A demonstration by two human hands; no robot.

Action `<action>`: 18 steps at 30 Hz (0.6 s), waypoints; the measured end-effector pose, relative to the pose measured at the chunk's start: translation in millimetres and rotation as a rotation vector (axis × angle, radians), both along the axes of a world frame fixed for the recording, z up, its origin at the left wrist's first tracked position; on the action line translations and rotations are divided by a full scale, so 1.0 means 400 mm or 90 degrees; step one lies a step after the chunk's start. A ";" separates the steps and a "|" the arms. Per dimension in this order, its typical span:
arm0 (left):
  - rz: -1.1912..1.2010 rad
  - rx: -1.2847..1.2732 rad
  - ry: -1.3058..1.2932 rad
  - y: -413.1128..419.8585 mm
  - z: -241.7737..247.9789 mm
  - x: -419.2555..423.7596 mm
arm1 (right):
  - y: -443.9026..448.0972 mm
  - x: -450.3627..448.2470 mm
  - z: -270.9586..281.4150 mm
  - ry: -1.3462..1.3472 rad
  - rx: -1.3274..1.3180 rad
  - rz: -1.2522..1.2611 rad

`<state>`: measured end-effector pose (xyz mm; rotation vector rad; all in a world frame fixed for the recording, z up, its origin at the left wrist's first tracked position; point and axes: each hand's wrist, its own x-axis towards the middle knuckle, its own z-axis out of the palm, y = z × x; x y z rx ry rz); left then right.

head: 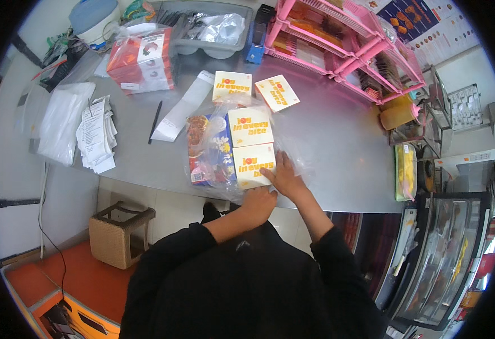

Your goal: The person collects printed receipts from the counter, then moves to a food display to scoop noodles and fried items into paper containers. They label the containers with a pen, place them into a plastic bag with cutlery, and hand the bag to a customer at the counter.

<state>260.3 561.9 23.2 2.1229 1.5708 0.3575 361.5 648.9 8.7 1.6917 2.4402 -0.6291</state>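
Observation:
Two small white cartons with orange and yellow lettering lie in line, the far carton [250,126] beyond the near carton [249,171]. To their left lies a blue printed box [218,154], with a clear plastic bag [215,127] around this group. My right hand [287,176] rests on the near carton, thumb on its top and fingers spread along its right side. My left hand [259,205] is curled at the near edge of the carton and bag; its fingertips are hidden. Farther back stand two more white cartons, one straight [232,84] and one turned [278,93].
Left on the steel table [336,148] lie a long paper slip [184,106], a black pen [155,122], stacked receipts [97,137] and plastic bags [64,123]. Behind are a red box [141,61], grey tray [213,31] and pink rack [315,46]. A wicker stool [118,237] stands below.

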 end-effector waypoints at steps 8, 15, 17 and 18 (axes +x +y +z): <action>0.003 -0.088 -0.026 0.047 0.225 -0.120 | 0.216 -0.001 0.375 0.461 -0.241 -0.046; 0.298 -0.038 -0.351 0.145 0.305 -0.225 | 0.590 -0.062 -0.054 0.114 0.019 -0.062; 0.271 -0.191 -0.537 0.134 0.274 -0.193 | 0.608 -0.045 -0.093 0.206 0.003 -0.093; 0.241 -0.206 -0.575 0.131 0.256 -0.169 | 0.608 -0.029 -0.077 0.299 -0.060 -0.104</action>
